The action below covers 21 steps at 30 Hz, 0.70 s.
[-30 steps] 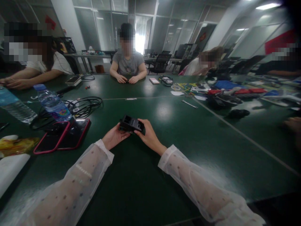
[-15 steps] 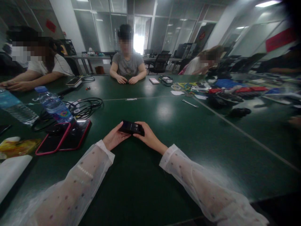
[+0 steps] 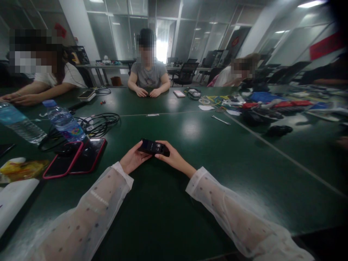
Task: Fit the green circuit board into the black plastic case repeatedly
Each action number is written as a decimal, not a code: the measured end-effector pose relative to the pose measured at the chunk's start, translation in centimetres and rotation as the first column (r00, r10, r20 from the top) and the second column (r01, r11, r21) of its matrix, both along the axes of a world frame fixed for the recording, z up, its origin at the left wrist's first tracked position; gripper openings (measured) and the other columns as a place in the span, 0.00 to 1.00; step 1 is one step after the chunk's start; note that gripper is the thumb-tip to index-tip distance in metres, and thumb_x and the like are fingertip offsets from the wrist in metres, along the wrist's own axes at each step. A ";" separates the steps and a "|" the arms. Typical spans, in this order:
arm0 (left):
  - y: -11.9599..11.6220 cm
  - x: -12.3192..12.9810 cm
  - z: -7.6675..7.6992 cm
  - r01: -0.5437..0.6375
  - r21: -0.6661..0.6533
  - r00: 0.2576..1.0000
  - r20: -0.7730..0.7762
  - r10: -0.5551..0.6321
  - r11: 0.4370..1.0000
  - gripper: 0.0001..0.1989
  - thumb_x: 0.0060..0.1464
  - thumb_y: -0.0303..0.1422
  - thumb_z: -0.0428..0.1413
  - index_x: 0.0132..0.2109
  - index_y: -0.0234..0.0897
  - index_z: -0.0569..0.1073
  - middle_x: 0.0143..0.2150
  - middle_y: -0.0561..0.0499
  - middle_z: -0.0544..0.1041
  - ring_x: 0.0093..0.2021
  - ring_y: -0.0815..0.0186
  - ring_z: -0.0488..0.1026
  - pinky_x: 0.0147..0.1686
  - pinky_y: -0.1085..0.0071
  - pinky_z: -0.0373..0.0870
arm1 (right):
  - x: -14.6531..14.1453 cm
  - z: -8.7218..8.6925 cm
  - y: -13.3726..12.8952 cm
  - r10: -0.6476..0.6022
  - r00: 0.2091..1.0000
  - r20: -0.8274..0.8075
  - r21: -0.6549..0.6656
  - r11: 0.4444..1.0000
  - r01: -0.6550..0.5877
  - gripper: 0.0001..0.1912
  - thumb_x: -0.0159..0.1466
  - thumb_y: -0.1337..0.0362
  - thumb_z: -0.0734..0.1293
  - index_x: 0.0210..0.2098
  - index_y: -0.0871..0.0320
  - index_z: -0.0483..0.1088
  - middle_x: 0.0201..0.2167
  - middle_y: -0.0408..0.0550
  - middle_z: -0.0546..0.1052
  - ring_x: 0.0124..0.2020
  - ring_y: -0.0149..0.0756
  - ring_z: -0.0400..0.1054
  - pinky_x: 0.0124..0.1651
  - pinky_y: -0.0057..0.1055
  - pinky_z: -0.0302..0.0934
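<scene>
Between my two hands is a small black handheld device (image 3: 151, 145) with a dark screen and small white markings on its face. My left hand (image 3: 133, 158) grips its left end, thumb along the near top edge and fingers underneath. Around the right end my right hand (image 3: 174, 156) is closed, thumb at the front and fingers behind. The device is tilted so its face points up toward me. Both forearms wear sheer white sleeves and rest over the green table (image 3: 163, 210).
To the left lie two pink-edged phones (image 3: 89, 156), a bottle with a blue cap (image 3: 63, 123), a second bottle (image 3: 23, 123) and coiled black cables (image 3: 106, 121). A wrench (image 3: 221, 120) and cluttered cables (image 3: 217, 101) sit right. A person (image 3: 149, 76) sits opposite, others at the sides.
The whole view has shifted very slightly to the right. Both hands keep the same hold on the black device, with hardly any other visible movement.
</scene>
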<state>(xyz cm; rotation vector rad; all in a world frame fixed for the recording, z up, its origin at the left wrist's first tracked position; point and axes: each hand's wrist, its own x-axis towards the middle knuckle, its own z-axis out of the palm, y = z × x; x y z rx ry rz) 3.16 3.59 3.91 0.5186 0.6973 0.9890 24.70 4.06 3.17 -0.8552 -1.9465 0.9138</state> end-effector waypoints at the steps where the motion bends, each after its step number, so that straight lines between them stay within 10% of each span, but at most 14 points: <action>1: 0.0 0.0 0.1 0.000 0.004 1.000 0.002 0.000 1.000 0.17 0.63 0.36 0.52 0.55 0.30 0.70 0.47 0.37 0.78 0.49 0.57 0.76 0.56 0.61 0.68 | 0.1 0.1 0.0 0.006 1.000 -0.003 -0.008 1.000 -0.006 0.27 0.61 0.57 0.70 0.58 0.51 0.60 0.53 0.50 0.70 0.53 0.41 0.68 0.56 0.44 0.64; 21: -0.1 0.0 -0.1 -0.047 0.027 0.999 0.029 0.046 0.999 0.19 0.62 0.34 0.54 0.59 0.36 0.68 0.52 0.40 0.75 0.51 0.58 0.75 0.57 0.59 0.67 | 0.1 0.0 0.3 0.040 0.997 -0.064 -0.070 0.997 -0.045 0.27 0.60 0.57 0.71 0.56 0.52 0.62 0.51 0.50 0.71 0.52 0.41 0.68 0.57 0.43 0.63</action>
